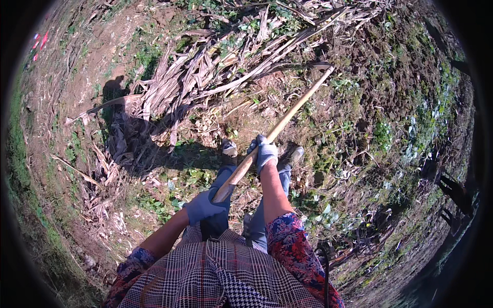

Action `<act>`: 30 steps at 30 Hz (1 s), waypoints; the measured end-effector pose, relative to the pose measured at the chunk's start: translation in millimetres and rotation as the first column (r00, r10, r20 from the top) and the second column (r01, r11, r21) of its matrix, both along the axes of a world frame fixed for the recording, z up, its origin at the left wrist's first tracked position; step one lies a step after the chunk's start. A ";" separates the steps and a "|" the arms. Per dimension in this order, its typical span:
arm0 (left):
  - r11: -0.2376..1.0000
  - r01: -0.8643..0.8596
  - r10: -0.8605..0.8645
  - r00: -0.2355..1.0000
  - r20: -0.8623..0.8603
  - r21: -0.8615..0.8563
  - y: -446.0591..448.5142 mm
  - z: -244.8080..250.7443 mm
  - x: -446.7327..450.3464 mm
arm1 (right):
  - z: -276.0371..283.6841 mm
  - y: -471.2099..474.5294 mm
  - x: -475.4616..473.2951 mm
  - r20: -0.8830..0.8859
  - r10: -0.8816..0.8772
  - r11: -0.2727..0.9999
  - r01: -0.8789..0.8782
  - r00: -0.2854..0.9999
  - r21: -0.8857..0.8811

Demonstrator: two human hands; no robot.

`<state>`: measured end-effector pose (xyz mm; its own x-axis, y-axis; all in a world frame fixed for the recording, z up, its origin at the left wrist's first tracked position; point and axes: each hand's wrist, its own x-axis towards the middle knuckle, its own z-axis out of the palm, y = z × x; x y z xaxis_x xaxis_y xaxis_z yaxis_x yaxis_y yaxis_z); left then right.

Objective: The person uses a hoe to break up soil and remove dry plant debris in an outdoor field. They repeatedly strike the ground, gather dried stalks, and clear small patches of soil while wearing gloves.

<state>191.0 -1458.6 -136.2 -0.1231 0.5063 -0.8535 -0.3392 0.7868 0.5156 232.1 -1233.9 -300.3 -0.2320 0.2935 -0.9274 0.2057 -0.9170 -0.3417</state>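
A long-handled tool with a wooden shaft slants from lower left to upper right before me. Its metal head, thin and partly hidden among dry stalks, looks like a hoe blade. My left hand, in a grey-blue knit glove, grips the shaft's near end. Farther up the shaft, my right hand is closed around it in a similar glove with darker fingertips. Beyond the hands lies a heap of dry stalks and leaves, and the tool head rests at its right edge.
My shoes stand on soil with low green weeds. My shadow falls over the heap's left part. A loose dry stalk lies at left. Red objects show far upper left; dark shapes, unclear, stand at the far right rim.
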 end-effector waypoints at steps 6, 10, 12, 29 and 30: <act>0.855 0.326 -0.347 0.938 0.024 -0.402 -106.2 96.4 -1.3 | 79.6 -128.7 40.5 -0.117 -0.188 0.885 0.117 0.975 -0.450; 0.649 0.359 -0.698 0.632 -0.337 -0.671 -151.8 132.2 15.9 | 57.0 -160.4 32.7 -0.062 -0.429 0.654 0.262 0.901 -0.710; 0.657 0.348 -0.725 0.533 -0.436 -0.669 -153.5 121.0 21.7 | 30.3 -177.0 39.6 -0.136 -0.376 0.743 0.211 0.917 -0.635; 0.879 0.377 -0.144 0.794 -0.590 0.293 158.2 11.9 -21.9 | 299.2 148.3 -2.7 -0.251 -0.066 0.470 0.252 0.966 0.846; 0.858 0.366 -0.100 0.808 -0.581 0.361 194.1 32.2 -18.5 | 319.2 166.1 -10.6 -0.226 -0.120 0.501 0.255 0.967 0.827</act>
